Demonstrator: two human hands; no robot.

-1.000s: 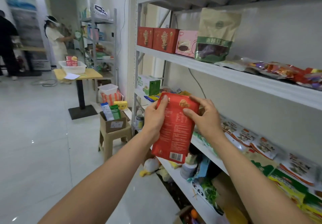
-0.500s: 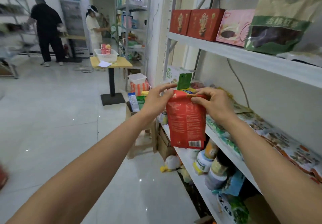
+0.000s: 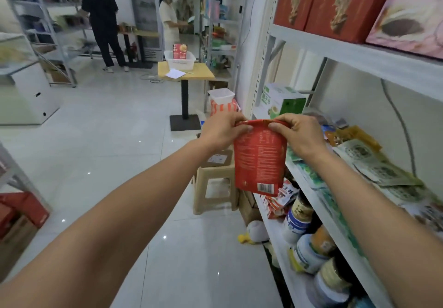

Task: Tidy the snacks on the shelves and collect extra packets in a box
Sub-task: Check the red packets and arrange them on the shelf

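A red snack packet (image 3: 260, 161) hangs upright in front of me, its printed back and barcode facing me. My left hand (image 3: 221, 131) pinches its top left corner and my right hand (image 3: 297, 135) pinches its top right corner. The packet is in the aisle just left of the white shelf unit (image 3: 359, 56). Below and behind it a cardboard box (image 3: 217, 159) sits on a beige plastic stool (image 3: 213, 187); my left arm hides part of the box.
The middle shelf holds flat snack packets (image 3: 374, 164) and a green-white carton (image 3: 280, 101); jars (image 3: 309, 247) stand lower down. Red boxes (image 3: 335, 3) sit on the upper shelf. A small table (image 3: 185, 72) with a white basket (image 3: 179, 59) stands ahead. Two people stand at the far shelves.
My view has swung left toward the aisle and I have stepped forward. Both hands have carried the red packet away from the shelf, and it now hangs over the stool and box.
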